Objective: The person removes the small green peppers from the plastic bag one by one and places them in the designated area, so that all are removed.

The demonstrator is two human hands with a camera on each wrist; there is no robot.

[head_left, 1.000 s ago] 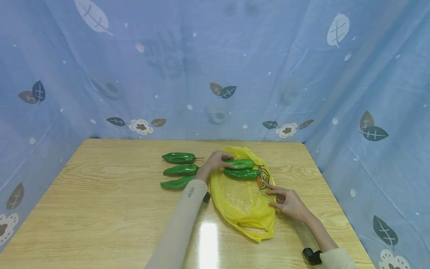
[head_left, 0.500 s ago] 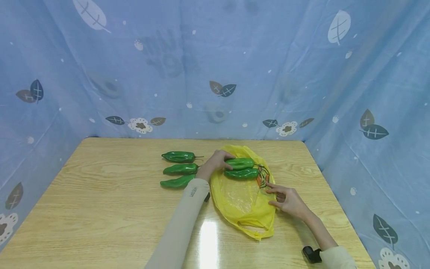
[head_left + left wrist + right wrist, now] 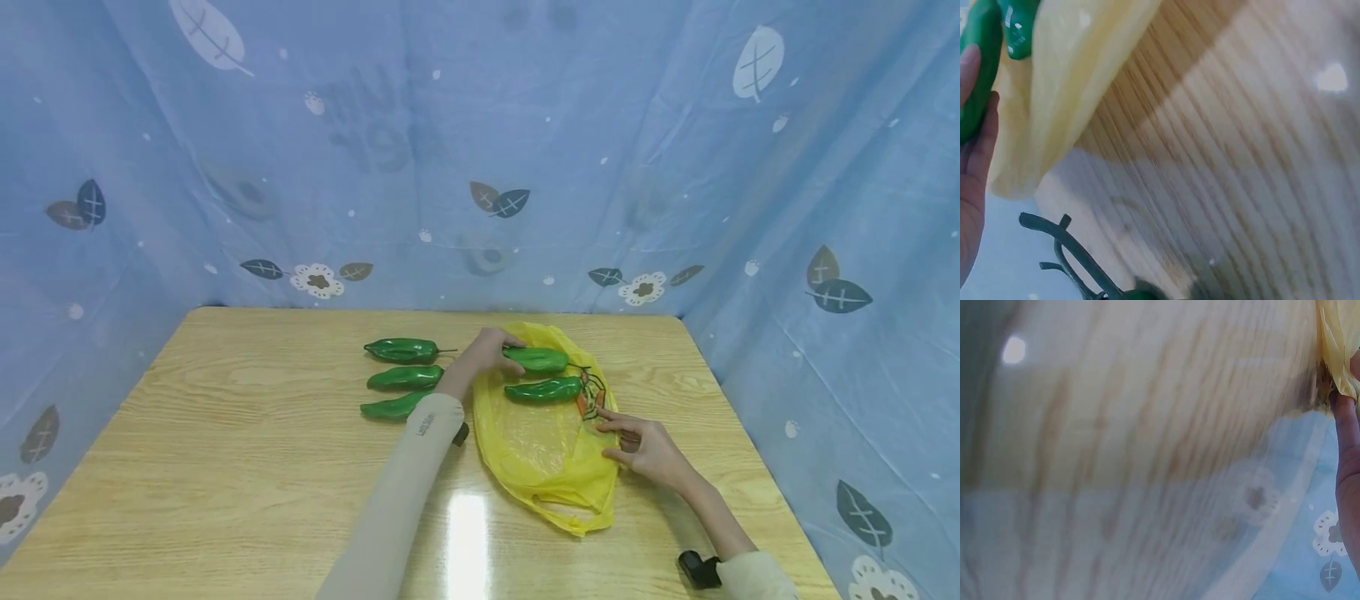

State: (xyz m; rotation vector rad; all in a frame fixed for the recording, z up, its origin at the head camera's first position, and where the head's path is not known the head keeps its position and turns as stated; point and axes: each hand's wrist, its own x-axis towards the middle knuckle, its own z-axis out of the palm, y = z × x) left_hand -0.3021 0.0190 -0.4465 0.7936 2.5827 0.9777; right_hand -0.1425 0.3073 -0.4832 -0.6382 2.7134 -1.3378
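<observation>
My left hand [image 3: 489, 353] grips the left end of a green pepper [image 3: 542, 359] over the far part of a yellow plastic bag [image 3: 536, 437]. In the left wrist view, thumb and fingers lie on either side of that pepper [image 3: 980, 56]. Just nearer, a second green pepper [image 3: 543, 389] lies on the bag, its stem end by the printed picture. At the bag's right edge, my right hand [image 3: 647, 450] holds the plastic between its fingers. The right wrist view shows the yellow film [image 3: 1339, 347] bunched at the fingertips, with most of the hand out of frame.
Left of the bag, three more green peppers lie in a column on the wooden table [image 3: 247, 450]: a far one [image 3: 401, 350], a middle one [image 3: 405, 377] and a near one [image 3: 393, 407]. The left forearm passes over their stem ends. A blue patterned curtain [image 3: 420, 150] surrounds the table.
My left hand and its pepper have shifted slightly away toward the far side, opening a gap to the second pepper. My right hand has stayed at the bag's edge.
</observation>
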